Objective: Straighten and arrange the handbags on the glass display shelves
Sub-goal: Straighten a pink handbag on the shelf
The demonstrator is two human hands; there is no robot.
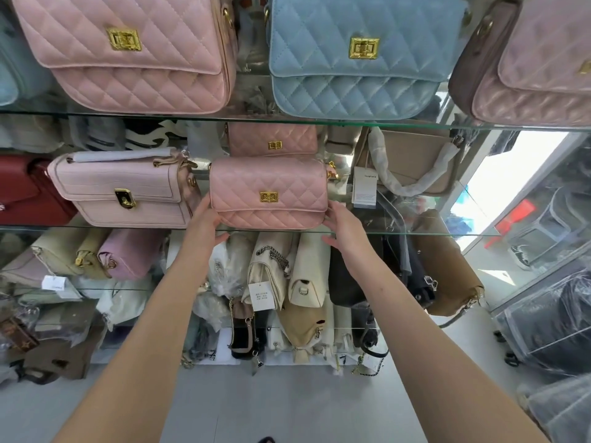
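Note:
A small pink quilted handbag (268, 187) with a gold turn clasp stands upright at the front of the middle glass shelf (415, 233). My left hand (204, 223) presses against its lower left end and my right hand (343, 227) against its lower right end, fingers spread along the sides. A pale pink croc-textured bag (124, 190) stands just to its left, and a red bag (25, 190) further left. A tan bag (412, 161) with a wrapped handle and a hanging tag stands to its right. A second small pink quilted bag (271, 139) shows behind it.
The upper glass shelf (249, 118) carries a large pink quilted bag (128, 49), a blue one (361, 55) and a mauve one (537, 65). Lower shelves hold several cream, black and tan bags (307, 276). Wrapped dark bags (550, 318) stand at the right.

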